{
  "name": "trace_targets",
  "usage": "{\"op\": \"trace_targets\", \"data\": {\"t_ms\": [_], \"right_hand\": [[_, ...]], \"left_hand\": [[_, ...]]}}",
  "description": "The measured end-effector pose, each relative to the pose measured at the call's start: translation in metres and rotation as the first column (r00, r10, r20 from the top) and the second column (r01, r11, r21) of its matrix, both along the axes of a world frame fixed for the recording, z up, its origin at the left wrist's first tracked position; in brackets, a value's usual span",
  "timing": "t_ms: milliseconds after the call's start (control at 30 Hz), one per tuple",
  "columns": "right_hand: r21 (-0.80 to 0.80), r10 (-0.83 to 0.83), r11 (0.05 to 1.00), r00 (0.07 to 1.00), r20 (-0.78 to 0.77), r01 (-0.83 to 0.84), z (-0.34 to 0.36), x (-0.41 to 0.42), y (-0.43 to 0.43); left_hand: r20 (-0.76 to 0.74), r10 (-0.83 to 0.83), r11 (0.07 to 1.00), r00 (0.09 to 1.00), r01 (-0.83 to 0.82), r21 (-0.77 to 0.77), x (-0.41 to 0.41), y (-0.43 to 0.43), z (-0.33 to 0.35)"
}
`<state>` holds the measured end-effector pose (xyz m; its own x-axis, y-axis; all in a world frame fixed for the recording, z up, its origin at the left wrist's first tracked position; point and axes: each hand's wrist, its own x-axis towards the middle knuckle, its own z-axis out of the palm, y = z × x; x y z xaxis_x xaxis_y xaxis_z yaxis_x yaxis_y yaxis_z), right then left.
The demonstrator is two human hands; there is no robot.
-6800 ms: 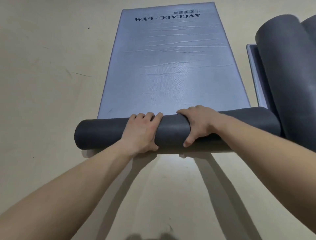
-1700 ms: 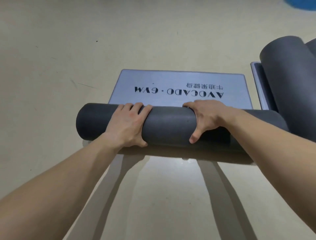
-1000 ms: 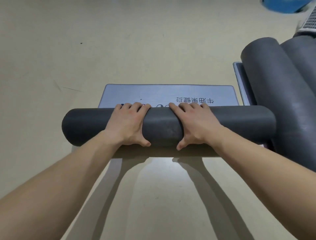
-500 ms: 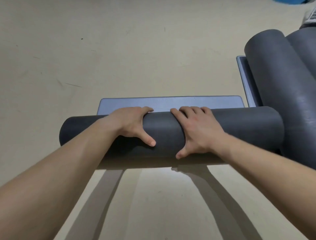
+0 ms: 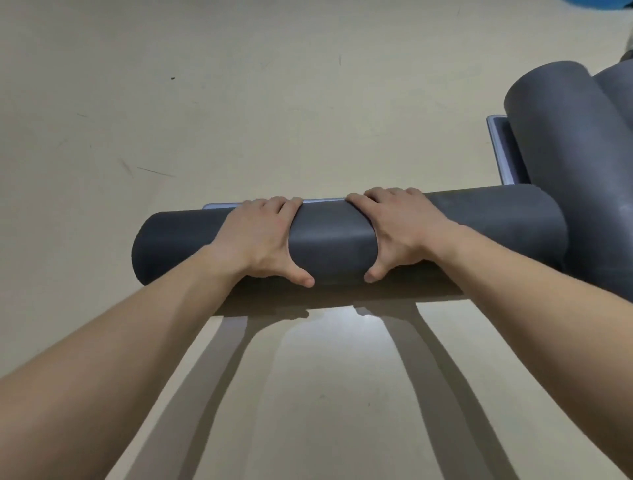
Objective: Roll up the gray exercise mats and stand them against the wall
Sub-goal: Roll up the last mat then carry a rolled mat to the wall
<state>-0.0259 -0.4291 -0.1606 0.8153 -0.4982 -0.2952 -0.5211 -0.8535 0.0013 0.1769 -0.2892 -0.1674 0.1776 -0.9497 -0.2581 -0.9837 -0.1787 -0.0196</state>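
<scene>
A thick dark gray roll of exercise mat point(image 5: 332, 240) lies crosswise on the beige floor. Only a thin light gray strip of its flat end point(image 5: 219, 206) shows behind the roll. My left hand point(image 5: 263, 236) grips the roll left of its middle, fingers curled over the top and thumb on the near side. My right hand point(image 5: 400, 226) grips it right of the middle in the same way. Both forearms reach in from the bottom corners.
At the right, a rolled gray mat point(image 5: 568, 164) lies lengthwise on a flat mat point(image 5: 500, 150), with a second roll point(image 5: 616, 89) beside it; the near roll's right end touches it. A blue object point(image 5: 603, 2) peeks in at the top right. Bare beige floor point(image 5: 205, 102) spreads left and ahead.
The roll has grown and moved away from me, swallowing almost all of the flat mat and its printed lettering. Both hands shifted forward over the top of the roll.
</scene>
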Motion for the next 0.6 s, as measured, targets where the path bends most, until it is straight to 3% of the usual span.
{"op": "trace_targets", "data": {"t_ms": [100,200,333,367,433,500,567,600], "right_hand": [[0.133,0.065,0.990,0.995,-0.082,-0.054,0.015,0.017,-0.023],[-0.034,0.080,0.996,0.995,-0.057,-0.082,0.016,0.007,-0.029],[-0.140,-0.176,0.970,0.973,0.149,0.197,-0.003,-0.029,-0.008],[-0.083,-0.256,0.957,0.944,0.208,0.277,-0.013,-0.035,0.003],[0.231,-0.429,0.898,0.858,0.283,0.374,-0.028,-0.042,0.037],[0.621,-0.626,0.686,0.743,0.236,0.380,-0.040,-0.042,0.077],[0.814,-0.789,0.448,0.591,0.167,0.369,-0.049,-0.041,0.106],[0.858,-0.840,0.377,0.519,0.158,0.349,-0.052,-0.041,0.113]], "left_hand": [[-0.043,0.100,0.992,0.994,-0.097,0.082,-0.003,-0.012,0.010],[-0.033,0.186,0.977,0.982,-0.181,0.108,-0.016,-0.006,0.007],[-0.163,0.401,0.911,0.901,-0.375,0.170,-0.024,0.005,0.013],[-0.205,0.448,0.890,0.870,-0.412,0.196,-0.024,0.008,0.013],[-0.271,0.504,0.861,0.820,-0.451,0.235,-0.030,0.014,0.012],[-0.327,0.528,0.849,0.784,-0.480,0.223,-0.041,0.021,0.009],[-0.351,0.521,0.853,0.778,-0.493,0.171,-0.055,0.028,0.006],[-0.357,0.509,0.858,0.783,-0.494,0.140,-0.061,0.032,0.006]]}}
